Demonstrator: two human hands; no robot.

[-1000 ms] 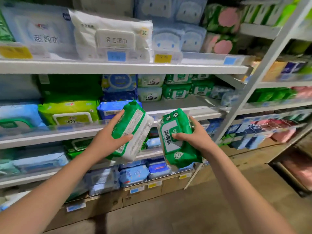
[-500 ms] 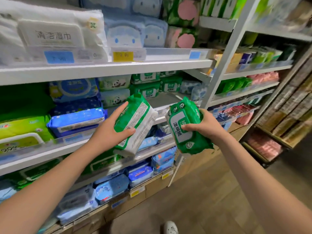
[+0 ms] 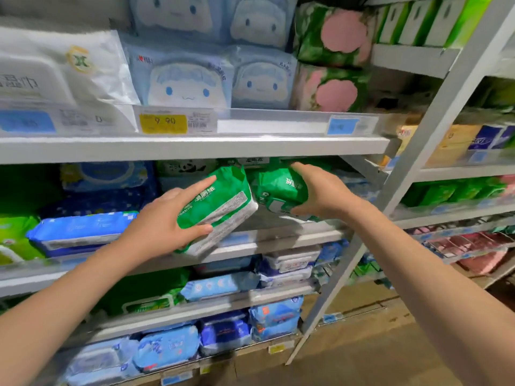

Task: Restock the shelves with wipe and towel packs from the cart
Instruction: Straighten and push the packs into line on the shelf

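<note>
The yellow paper price label marked 9.90 sits on the front lip of the upper white shelf.

Below that label and slightly to the right, the left hand grips a soft green plastic wipe pack with a white printed panel. Its fingers lie along the pack's upper face and its thumb curls under the near edge. The pack is tilted, with its far end raised toward the back of the shelf opening and its near end over the front edge of the white metal shelf board one level below the label.

Further right of the label, and also below it, the right hand holds a second green plastic wipe pack. The fingers curve over the top and the thumb sits beneath, pushing the pack into the same opening. The two packs are just beside each other, but I cannot tell whether they touch.

Directly above the label stand pale blue packs with a cartoon face. Below and left of it lies a blue-and-white flat pack.
</note>
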